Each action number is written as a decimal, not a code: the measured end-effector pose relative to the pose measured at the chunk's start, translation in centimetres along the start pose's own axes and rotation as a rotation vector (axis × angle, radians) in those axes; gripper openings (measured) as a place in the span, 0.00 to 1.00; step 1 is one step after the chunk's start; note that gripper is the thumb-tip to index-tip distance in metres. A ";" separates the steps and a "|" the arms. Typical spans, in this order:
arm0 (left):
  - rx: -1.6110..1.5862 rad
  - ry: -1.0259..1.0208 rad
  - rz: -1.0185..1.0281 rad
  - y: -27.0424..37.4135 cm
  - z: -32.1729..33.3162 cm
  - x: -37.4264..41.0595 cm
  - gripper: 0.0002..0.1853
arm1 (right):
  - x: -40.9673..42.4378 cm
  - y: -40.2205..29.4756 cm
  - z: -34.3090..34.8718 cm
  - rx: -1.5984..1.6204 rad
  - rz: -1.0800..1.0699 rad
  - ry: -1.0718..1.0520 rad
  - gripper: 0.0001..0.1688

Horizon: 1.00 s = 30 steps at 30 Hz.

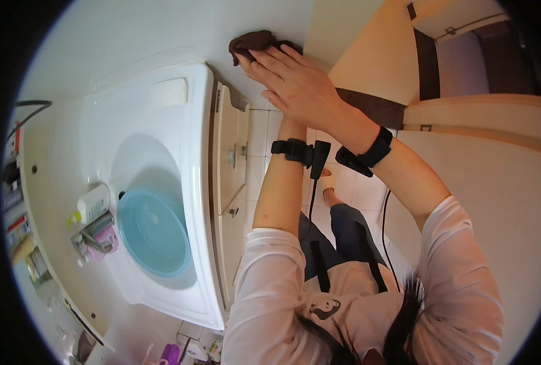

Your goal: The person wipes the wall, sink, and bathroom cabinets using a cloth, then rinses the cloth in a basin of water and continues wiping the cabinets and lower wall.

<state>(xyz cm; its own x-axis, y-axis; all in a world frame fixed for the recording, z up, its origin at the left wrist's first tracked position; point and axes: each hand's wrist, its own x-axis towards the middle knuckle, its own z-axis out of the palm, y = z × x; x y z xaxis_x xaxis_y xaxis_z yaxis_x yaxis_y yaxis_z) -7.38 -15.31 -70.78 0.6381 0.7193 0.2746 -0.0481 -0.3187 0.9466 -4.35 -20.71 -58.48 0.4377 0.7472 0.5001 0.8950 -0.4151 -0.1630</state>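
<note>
My right hand (pixel 304 89) lies across my left and presses a dark brown cloth (pixel 256 43) to the white wall, its fingers stretched over the fabric. Most of my left hand (pixel 293 124) is hidden beneath it; only the part by the wrist shows plainly, so its grip cannot be seen. Both wrists carry a black strap with a device, the left one (pixel 300 151) and the right one (pixel 374 151). To the left of my arms is a white washbasin (pixel 156 118), with a light blue plastic tub (pixel 154 232) of what looks like water in its bowl.
Behind the tub stand a white bottle (pixel 93 204) and a grey faucet (pixel 95 239). A shelf (pixel 47 219) with several items runs along the far left. Drawers (pixel 231 182) sit under the basin. On the right are a pale panel (pixel 471 205) and an opening (pixel 462 64). Cables hang from both wrists.
</note>
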 end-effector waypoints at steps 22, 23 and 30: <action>0.161 -0.070 0.110 -33.0 5.1 -10.0 0.26 | -18.0 6.6 30.4 0.137 -0.060 -0.088 0.47; 0.153 -0.075 0.121 -34.0 5.6 -10.5 0.26 | -18.9 7.3 31.9 0.137 -0.052 -0.093 0.47; 0.163 -0.022 0.314 -35.7 6.9 -9.7 0.25 | -20.8 9.1 37.6 0.143 -0.126 -0.054 0.45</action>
<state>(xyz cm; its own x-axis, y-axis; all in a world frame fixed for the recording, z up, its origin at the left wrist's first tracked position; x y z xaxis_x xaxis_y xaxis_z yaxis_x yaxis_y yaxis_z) -6.52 -15.20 -108.41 0.6279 0.5577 0.5428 -0.1226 -0.6179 0.7767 -2.07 -20.50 -102.35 0.3222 0.8167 0.4788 0.9443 -0.2419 -0.2230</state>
